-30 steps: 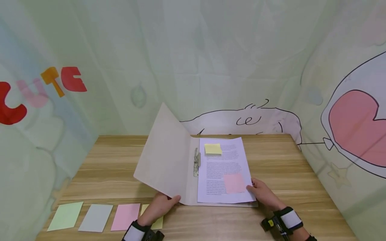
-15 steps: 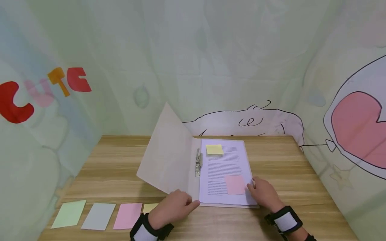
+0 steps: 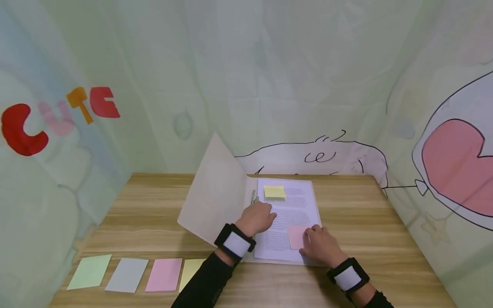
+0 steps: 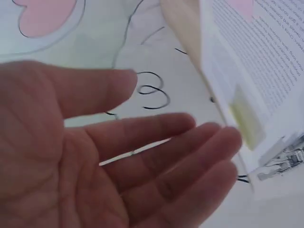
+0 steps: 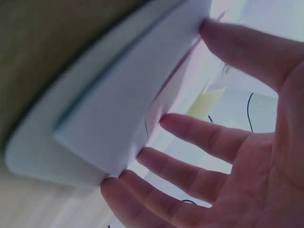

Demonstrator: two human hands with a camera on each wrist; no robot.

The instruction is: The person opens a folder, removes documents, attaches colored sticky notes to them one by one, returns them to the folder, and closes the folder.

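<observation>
A pale file folder (image 3: 215, 192) stands with its cover raised, and printed paper (image 3: 283, 214) lies on its right half. My left hand (image 3: 257, 219) is over the paper's left edge, near the metal clip (image 4: 289, 159); its fingers are loosely extended with nothing in them. On the paper's lower right rests my right hand (image 3: 322, 246), fingers spread and fingertips at the pink sticky note (image 3: 296, 237). In the right wrist view the fingertips touch the sheet (image 5: 109, 104) along its edge. Higher on the page is a yellow sticky note pad (image 3: 274, 192).
Along the front left of the wooden table (image 3: 154, 214) lie a green note (image 3: 89, 272), a grey note (image 3: 127, 275), a pink note (image 3: 164, 275) and a yellow note (image 3: 189, 270) partly behind the left sleeve. A printed curtain (image 3: 173, 85) hangs behind.
My left hand has left the cover's lower edge and moved up and right over the clip. My right hand has slid from the folder's right edge onto the page. The paper has settled flat.
</observation>
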